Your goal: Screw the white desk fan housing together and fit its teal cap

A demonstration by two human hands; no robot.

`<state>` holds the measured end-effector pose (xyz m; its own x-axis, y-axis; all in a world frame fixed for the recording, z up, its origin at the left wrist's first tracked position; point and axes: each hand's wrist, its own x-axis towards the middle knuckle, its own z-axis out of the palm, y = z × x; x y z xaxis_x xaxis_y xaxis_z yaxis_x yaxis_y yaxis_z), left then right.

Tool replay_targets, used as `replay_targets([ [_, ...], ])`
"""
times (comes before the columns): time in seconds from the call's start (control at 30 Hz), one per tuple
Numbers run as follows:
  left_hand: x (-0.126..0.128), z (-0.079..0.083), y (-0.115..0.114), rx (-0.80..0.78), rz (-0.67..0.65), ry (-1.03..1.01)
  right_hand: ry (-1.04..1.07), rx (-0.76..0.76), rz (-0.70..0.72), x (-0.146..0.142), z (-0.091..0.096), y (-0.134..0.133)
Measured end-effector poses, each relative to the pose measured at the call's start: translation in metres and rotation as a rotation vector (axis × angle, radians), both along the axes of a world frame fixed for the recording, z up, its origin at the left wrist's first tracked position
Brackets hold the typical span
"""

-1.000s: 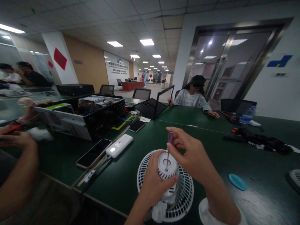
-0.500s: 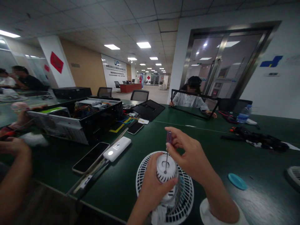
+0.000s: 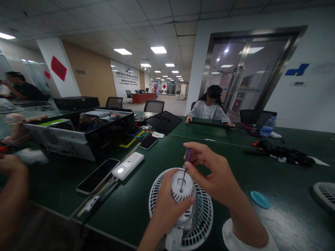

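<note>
A white fan [image 3: 206, 223] rests on its grille on the green table, with its motor housing [image 3: 186, 182] facing up. My left hand [image 3: 167, 205] is wrapped around that housing, thumb on the near side and fingers on the far side. Between thumb and fingers, my right hand [image 3: 209, 170] grips a screwdriver [image 3: 188, 155] with a purple handle, just above the fan. Its thin shaft slants down, and the tip meets a hole near the housing's edge. Whether a screw sits in that hole I cannot tell.
Left of the fan lie a white power bank [image 3: 128, 166] and a phone [image 3: 98, 176]. Beyond them stands an opened computer case [image 3: 86, 136], with a co-worker's arm [image 3: 13, 188] beside it. A teal disc [image 3: 260, 199] lies at right. Across the table, a person [image 3: 209, 108] holds a dark frame [image 3: 211, 124].
The person opposite has lowered the dark frame to the table. My view has shifted slightly. My left hand stays on the housing, and the screwdriver in my right hand leans a little more.
</note>
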<state>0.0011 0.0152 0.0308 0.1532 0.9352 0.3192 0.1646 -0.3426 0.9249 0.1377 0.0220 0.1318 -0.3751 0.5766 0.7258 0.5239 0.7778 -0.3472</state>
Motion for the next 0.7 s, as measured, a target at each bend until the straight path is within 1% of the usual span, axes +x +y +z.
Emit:
replay_targets([
  [0.13,-0.001,0.001,-0.001,-0.002,0.002,0.005,0.017,-0.008,0.001,0.0,0.001,0.002],
  [0.33,0.0,0.0,0.0,0.008,-0.001,-0.004,-0.023,-0.049,0.018,-0.003,-0.001,0.005],
  [0.43,0.0,-0.003,0.0,0.014,-0.008,-0.012,-0.065,-0.068,0.021,-0.002,0.0,0.005],
  [0.53,0.0,-0.009,-0.001,0.035,0.014,-0.041,-0.098,-0.068,0.01,0.0,0.002,0.004],
  [0.6,-0.002,-0.012,-0.002,0.113,0.044,-0.038,-0.105,-0.065,-0.011,0.001,0.003,0.003],
  [0.7,-0.006,-0.015,-0.005,0.301,0.069,0.099,-0.099,-0.088,-0.052,0.001,0.004,0.004],
])
